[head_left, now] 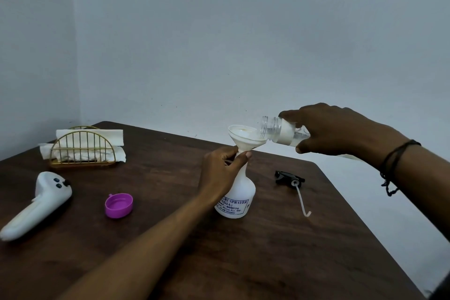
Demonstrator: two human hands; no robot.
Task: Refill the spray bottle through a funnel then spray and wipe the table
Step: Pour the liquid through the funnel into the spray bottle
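Refill underway: left hand [220,170] pinches the funnel [244,140] on the spray bottle [239,192]; right hand [333,129] grips the tipped water bottle [280,130]; spraying, wiping remain.

A white handheld controller [36,204] with dark buttons is lying on its side at the left of the worktop [267,263]. A purple bottle cap [119,205] is sitting just to its right, open side partly showing. A pale wall [243,31] is rising behind.
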